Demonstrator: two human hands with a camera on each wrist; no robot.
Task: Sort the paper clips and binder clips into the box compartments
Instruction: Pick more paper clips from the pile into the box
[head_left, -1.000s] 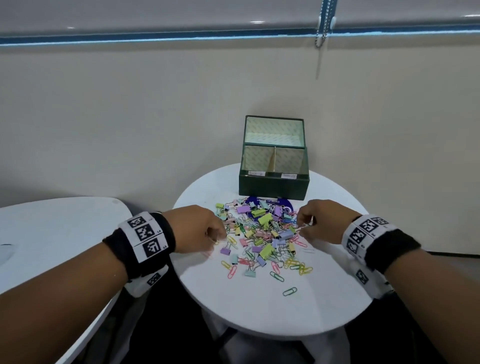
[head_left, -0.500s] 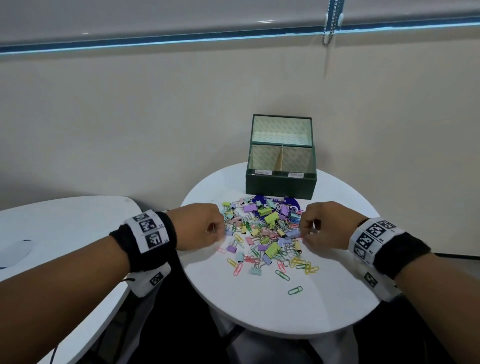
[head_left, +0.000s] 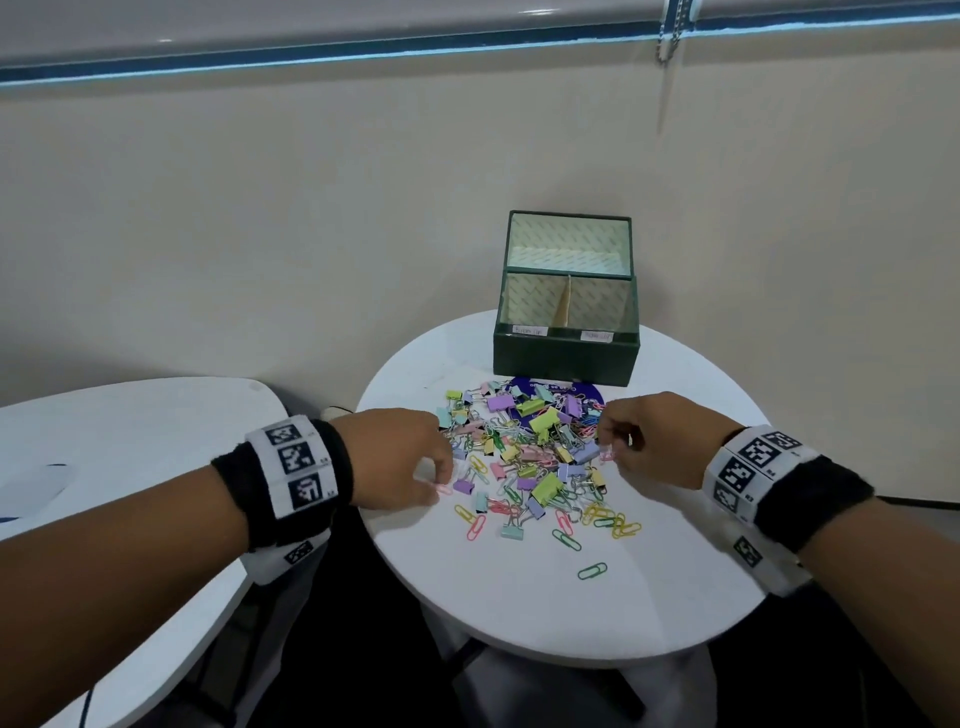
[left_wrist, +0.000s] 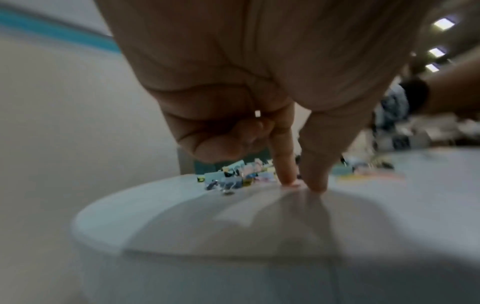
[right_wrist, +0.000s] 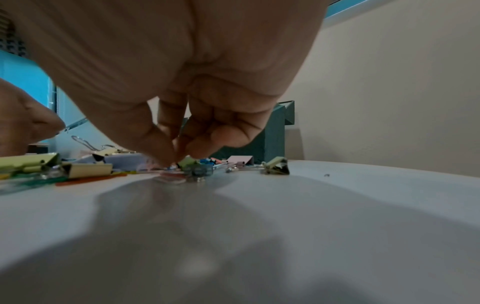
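Now both my hands are down at the pile of clips (head_left: 524, 457), which lies on the white counter (head_left: 519, 613) just in front of the green box (head_left: 565, 353). My left hand (head_left: 400, 457) is at the left edge of the pile. Its index finger and thumb reach down to the counter and close on a pink paper clip (head_left: 442, 488), while the other fingers (left_wrist: 228, 144) are curled into the palm. My right hand (head_left: 649, 441) is at the right edge of the pile, and its fingertips (right_wrist: 168, 154) are pressed together low over the clips; a small pink clip (head_left: 607, 456) is just beside them, but I cannot tell if they really hold it.

The box stands behind the pile with its lid open, and its two front compartments, each with a small label, look empty, so I think the sorting is only beginning.

To do this step well, I should take one clip at a time. A paper clip is thin and flat, so I would slide it away from the pile a little and lift one end with the nail before pinching. The wire handles of the binder clips (head_left: 545, 491) can catch on neighbours, so I would lift slowly and check that nothing hangs below. Then I would read the labels before dropping.
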